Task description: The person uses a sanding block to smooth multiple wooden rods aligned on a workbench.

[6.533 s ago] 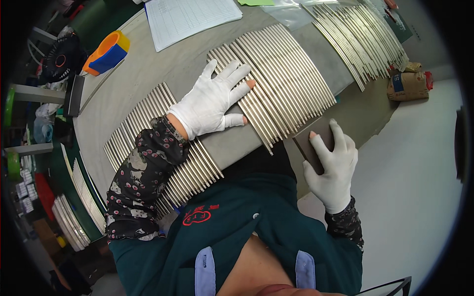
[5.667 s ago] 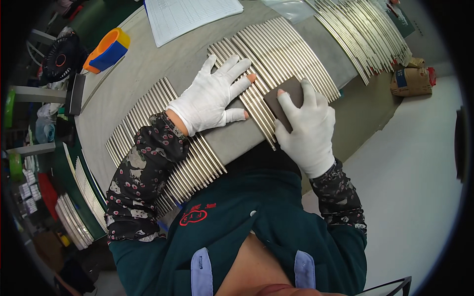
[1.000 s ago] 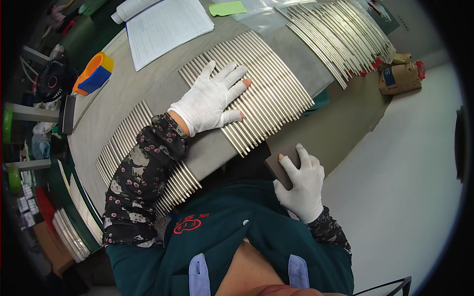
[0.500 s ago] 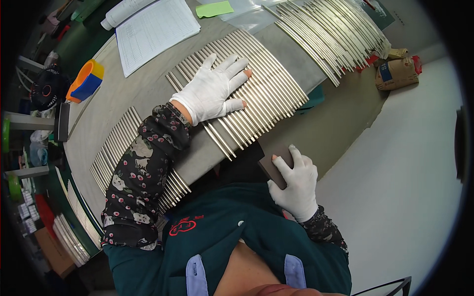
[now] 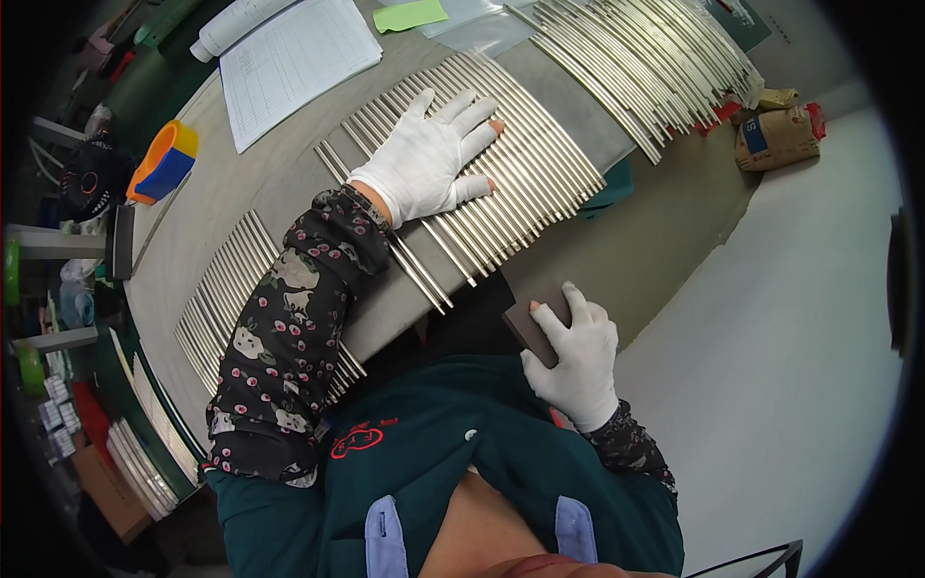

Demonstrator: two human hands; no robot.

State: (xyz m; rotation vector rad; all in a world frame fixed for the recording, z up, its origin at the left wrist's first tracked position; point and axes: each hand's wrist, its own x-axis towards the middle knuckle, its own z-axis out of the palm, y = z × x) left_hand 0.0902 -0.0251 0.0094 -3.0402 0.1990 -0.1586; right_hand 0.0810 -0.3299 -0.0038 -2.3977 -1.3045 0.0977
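while the l. hand (image 5: 429, 159) lay palm-down w/ fingers spread wide on the central row of metal rods (image 5: 530, 144), gripping none of them, the r. hand (image 5: 581, 361) held a dark flat block (image 5: 528, 332), thumb & fingers bent about it. the block was off the near edge of the grey table (image 5: 279, 183), apart from the rods. both hands wore white gloves w/ some fingertips bare. the central row ran side by side, slanting from far left to near right; a few loose rods (image 5: 416, 265) lay just left of it, w/ gaps between. a second row (image 5: 231, 275) lay further left, partly hidden under the patterned l. sleeve (image 5: 299, 308). a third, less even batch (image 5: 636, 67) was at far right, near a brown bag (image 5: 779, 138). at far left were ruled papers (image 5: 299, 67), a green slip (image 5: 411, 14) & an orange-and-blue ring-shaped item (image 5: 170, 173).
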